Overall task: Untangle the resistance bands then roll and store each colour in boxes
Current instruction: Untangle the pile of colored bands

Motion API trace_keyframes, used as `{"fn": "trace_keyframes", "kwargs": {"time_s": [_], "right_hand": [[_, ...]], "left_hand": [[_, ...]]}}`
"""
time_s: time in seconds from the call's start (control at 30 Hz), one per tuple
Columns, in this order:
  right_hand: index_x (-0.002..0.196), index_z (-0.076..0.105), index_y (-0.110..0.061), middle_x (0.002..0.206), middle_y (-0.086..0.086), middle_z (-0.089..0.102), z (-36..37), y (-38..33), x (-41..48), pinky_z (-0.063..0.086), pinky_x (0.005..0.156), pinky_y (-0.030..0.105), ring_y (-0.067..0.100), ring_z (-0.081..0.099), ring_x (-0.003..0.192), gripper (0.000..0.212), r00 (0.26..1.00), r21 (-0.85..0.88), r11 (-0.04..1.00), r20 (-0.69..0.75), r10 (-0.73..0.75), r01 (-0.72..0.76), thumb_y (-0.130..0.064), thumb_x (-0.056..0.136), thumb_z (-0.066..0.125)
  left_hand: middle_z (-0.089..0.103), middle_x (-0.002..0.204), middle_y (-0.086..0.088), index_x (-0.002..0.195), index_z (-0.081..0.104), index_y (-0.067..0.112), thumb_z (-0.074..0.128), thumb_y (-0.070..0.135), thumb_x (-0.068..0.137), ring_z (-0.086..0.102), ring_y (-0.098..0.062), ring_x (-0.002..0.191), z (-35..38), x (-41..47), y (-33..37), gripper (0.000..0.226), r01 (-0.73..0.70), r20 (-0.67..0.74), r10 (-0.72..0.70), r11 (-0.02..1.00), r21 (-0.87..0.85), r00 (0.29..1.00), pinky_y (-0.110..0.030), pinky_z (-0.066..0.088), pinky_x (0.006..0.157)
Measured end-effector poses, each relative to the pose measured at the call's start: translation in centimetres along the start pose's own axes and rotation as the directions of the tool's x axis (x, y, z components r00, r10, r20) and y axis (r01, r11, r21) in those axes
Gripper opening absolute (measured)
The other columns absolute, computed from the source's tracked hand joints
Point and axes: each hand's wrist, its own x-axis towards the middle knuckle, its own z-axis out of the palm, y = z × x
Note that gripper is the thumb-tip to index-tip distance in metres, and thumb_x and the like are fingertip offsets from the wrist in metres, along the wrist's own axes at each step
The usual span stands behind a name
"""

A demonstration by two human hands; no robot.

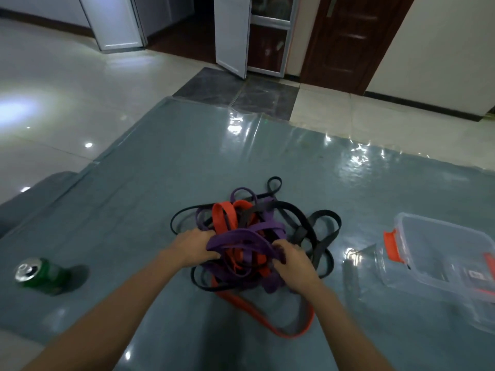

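Note:
A tangled heap of resistance bands lies in the middle of the grey-blue table. Purple bands (pixel 249 236), orange bands (pixel 223 218) and black bands (pixel 318 231) are knotted together. One orange loop (pixel 267 319) trails toward me. My left hand (pixel 194 246) grips the purple band at the heap's left side. My right hand (pixel 293 263) holds purple and black strands at the heap's right side, fingers curled into the tangle.
A clear plastic box (pixel 439 253) with orange clips stands at the right, something dark and red inside. A green drink can (pixel 42 275) stands at the left. The table (pixel 166 162) is covered with glossy film; its far edge meets a tiled floor.

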Motion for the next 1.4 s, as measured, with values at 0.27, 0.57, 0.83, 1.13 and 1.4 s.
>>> {"fn": "trace_keyframes", "kwargs": {"time_s": [0.27, 0.57, 0.83, 1.13, 1.4], "right_hand": [[0.114, 0.069, -0.013, 0.117, 0.003, 0.069, -1.7, -2.4, 4.5, 0.047, 0.098, 0.035, 0.019, 0.059, 0.110, 0.022, 0.970, -0.059, 0.985, -0.172, -0.170, 0.162, -0.022, 0.102, 0.054], [0.152, 0.038, -0.029, 0.165, -0.002, 0.025, -0.2, -5.6, 11.0, 0.026, 0.117, 0.054, 0.022, 0.015, 0.153, 0.067, 0.898, -0.497, 0.767, 0.375, -0.231, 0.406, -0.001, 0.094, 0.053], [0.121, 0.068, -0.027, 0.120, 0.000, 0.066, -3.3, -5.1, 11.6, 0.039, 0.101, 0.044, 0.027, 0.052, 0.119, 0.031, 0.924, -0.336, 0.864, 0.061, -0.379, 0.376, -0.024, 0.090, 0.066], [0.098, 0.072, -0.035, 0.095, -0.016, 0.069, -15.5, -8.1, 8.7, 0.050, 0.079, 0.020, 0.004, 0.062, 0.090, 0.009, 0.820, 0.179, 0.941, -0.554, -0.144, 0.286, -0.030, 0.091, 0.071], [0.092, 0.068, -0.056, 0.093, -0.025, 0.066, -19.6, -5.0, 3.5, 0.043, 0.077, 0.010, -0.007, 0.059, 0.091, 0.027, 0.736, 0.220, 0.955, -0.677, 0.002, 0.200, -0.030, 0.089, 0.074]], "left_hand": [[0.065, 0.099, 0.006, 0.103, 0.067, 0.028, 0.063, 0.042, 0.090, 0.055, -0.020, 0.109, 0.9, -0.7, -0.5, 0.019, -0.089, -0.195, 0.096, 0.995, 0.047, 0.976, -0.036, 0.043, 0.087], [0.067, 0.087, 0.010, 0.095, 0.075, 0.025, 0.082, 0.031, 0.069, 0.060, -0.020, 0.092, 0.4, -1.9, -0.9, 0.027, -0.161, -0.364, 0.267, 0.942, 0.296, 0.892, -0.034, 0.036, 0.080], [0.067, 0.100, 0.001, 0.107, 0.059, 0.023, 0.056, 0.034, 0.097, 0.065, -0.026, 0.094, -1.4, 0.0, -0.6, 0.016, -0.138, -0.231, 0.150, 0.988, 0.068, 0.961, -0.043, 0.051, 0.076], [0.072, 0.117, -0.002, 0.121, 0.068, 0.026, 0.064, 0.027, 0.088, 0.065, -0.029, 0.111, -9.1, 4.9, 3.9, 0.032, -0.305, -0.349, 0.312, 0.949, 0.077, 0.884, -0.039, 0.051, 0.087], [0.076, 0.103, -0.006, 0.107, 0.076, 0.022, 0.050, 0.027, 0.079, 0.071, -0.032, 0.097, -13.0, 4.8, 4.7, 0.038, -0.320, -0.508, 0.316, 0.944, 0.083, 0.802, -0.038, 0.055, 0.079]]}}
